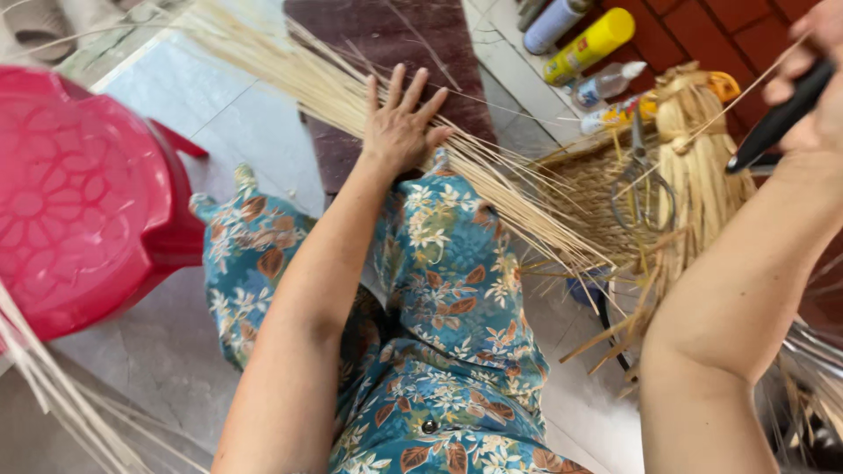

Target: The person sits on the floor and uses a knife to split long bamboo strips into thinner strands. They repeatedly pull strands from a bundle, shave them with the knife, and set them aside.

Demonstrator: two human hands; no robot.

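1. A tiled floor (167,351) is seen, a red stool (79,184) alongside.
2. Left hand (399,127): fingers spread wide, pressed flat on the straw bundle (492,189) across the knee.
3. Right hand (812,83): fingers closed around a black handle (777,118).
4. The straws are judged light and brittle, best gripped bunched.

Bright, even daylight, soft shadows. Slight motion blur on right hand (812,83) w/ black handle (777,118); round pink plastic stool (79,193) far left soft-focus.
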